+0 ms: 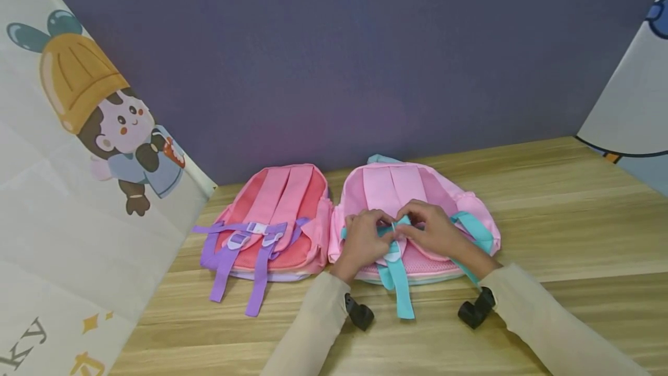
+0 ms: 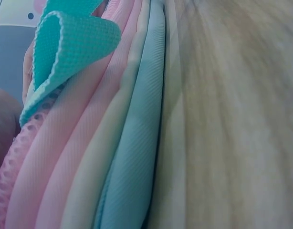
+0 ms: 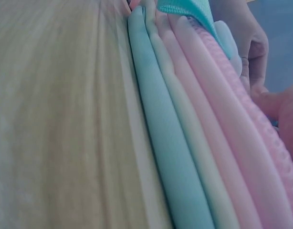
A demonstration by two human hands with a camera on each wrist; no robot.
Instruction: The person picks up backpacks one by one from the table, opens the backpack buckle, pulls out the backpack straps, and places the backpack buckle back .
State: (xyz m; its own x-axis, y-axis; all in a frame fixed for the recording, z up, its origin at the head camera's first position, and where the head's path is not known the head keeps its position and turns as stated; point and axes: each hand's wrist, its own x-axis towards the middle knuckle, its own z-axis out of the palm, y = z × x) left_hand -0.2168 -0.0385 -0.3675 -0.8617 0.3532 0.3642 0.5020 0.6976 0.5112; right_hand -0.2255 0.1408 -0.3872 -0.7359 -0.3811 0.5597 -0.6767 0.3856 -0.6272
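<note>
A light pink backpack (image 1: pixel 355 190) lies with its straps facing up on the table. Over its middle, my left hand (image 1: pixel 363 239) and right hand (image 1: pixel 429 228) meet, fingertips bent together. Both pinch a teal strap (image 1: pixel 403 221) running across the shoulder straps; a small white piece, partly hidden by the fingers, shows between them. Below hangs a teal webbing tail (image 1: pixel 402 292) from a white buckle (image 1: pixel 393 252). In the left wrist view, a loop of teal webbing (image 2: pixel 84 45) curls over the backpack's lower edge. The right wrist view shows part of the hands (image 3: pixel 254 52) beyond the mesh back.
Left of it, touching, lies a coral-pink backpack (image 1: pixel 305 248) with purple straps (image 1: pixel 224 274) and white buckles. Another teal strap (image 1: pixel 474 230) loops at the right side. A dark panel (image 1: pixel 365 62) stands behind the wooden table (image 1: pixel 574 237); a printed sheet (image 1: pixel 52 190) hangs at left.
</note>
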